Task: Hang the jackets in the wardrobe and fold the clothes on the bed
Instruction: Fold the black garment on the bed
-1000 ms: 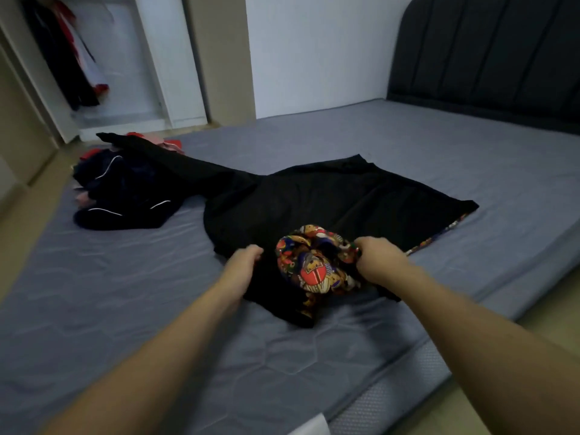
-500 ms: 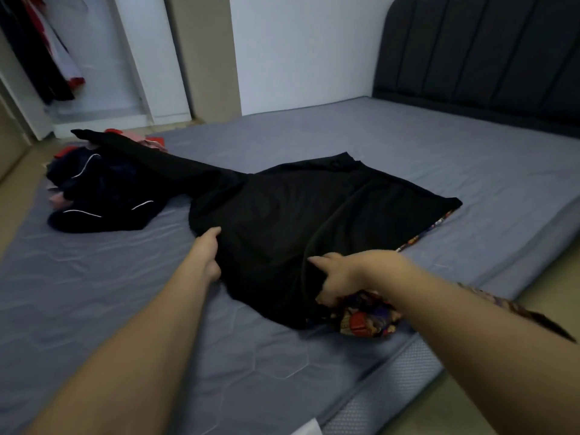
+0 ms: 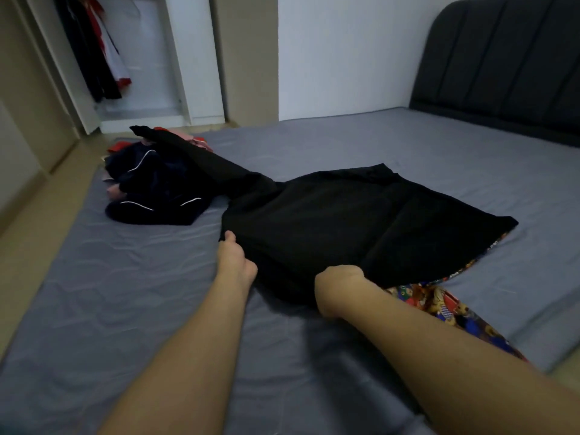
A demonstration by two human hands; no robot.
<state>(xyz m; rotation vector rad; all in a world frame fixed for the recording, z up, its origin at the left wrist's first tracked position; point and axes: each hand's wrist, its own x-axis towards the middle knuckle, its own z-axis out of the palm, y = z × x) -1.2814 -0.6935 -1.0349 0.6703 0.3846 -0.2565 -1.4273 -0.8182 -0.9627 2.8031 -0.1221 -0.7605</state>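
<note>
A black garment (image 3: pixel 339 221) with a colourful patterned lining lies spread on the grey bed (image 3: pixel 157 309), one sleeve stretching back left. My left hand (image 3: pixel 233 257) grips its left edge, the fingers tucked under the cloth. My right hand (image 3: pixel 337 285) is pushed under the near hem, so its fingers are hidden. A patterned sleeve (image 3: pixel 439 306) trails from under the hem along my right forearm. A pile of dark blue and red clothes (image 3: pixel 150 186) sits at the bed's far left corner.
An open white wardrobe (image 3: pixel 131 58) with hanging jackets (image 3: pixel 94 48) stands at the back left, beyond a strip of floor. A dark padded headboard (image 3: pixel 502 58) rises at the right. Bare mattress spreads near me and behind the garment.
The patterned lining bunch that I held a second ago now lies under the black cloth. My right hand has slid further under the hem, and my left hand has shifted to the garment's left edge.
</note>
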